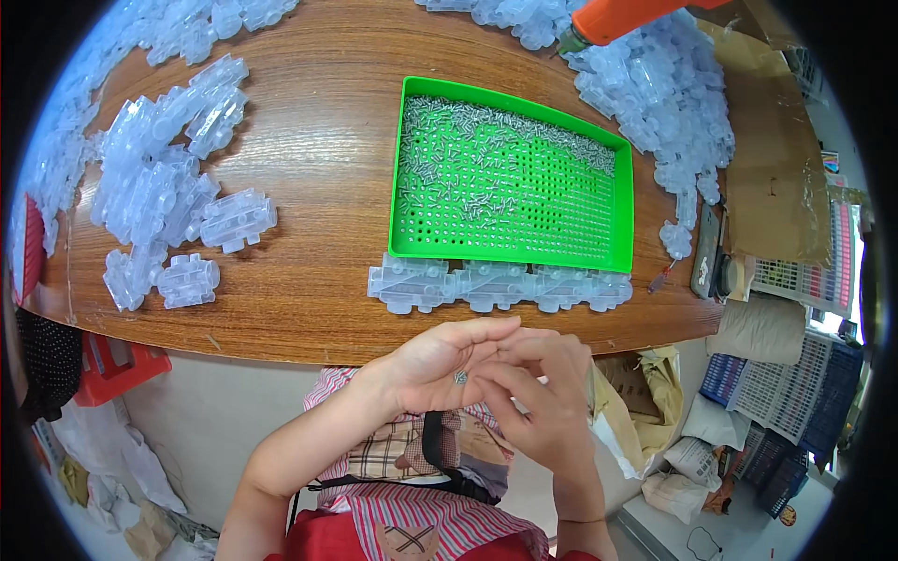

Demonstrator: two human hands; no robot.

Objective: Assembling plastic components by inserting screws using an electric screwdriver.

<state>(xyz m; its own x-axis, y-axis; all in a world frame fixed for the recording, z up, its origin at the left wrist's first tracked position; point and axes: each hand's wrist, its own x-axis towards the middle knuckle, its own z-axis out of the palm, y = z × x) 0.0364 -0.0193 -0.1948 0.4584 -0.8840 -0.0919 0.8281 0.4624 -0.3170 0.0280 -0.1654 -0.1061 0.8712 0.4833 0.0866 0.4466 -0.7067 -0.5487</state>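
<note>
My left hand [432, 365] is cupped palm up in front of the table edge. A small heap of metal screws [460, 378] lies in its palm. Over that palm, my right hand [543, 397] has its fingers bent and drawn together. Whatever they pinch is too small or hidden to make out. Beyond both hands stands a green perforated tray [513, 252], with many loose screws across its bottom, thickest along the far side. Several clear plastic housings [412, 284] lie in a row against the tray's near wall.
Clear plastic housings are piled at the left [154, 178] and far right [655, 93]. An orange power tool [622, 19] reaches in at the top. Right of the tray lie a small screwdriver [661, 277] and a phone-like dark object [706, 252]. A red stool [117, 369] stands lower left.
</note>
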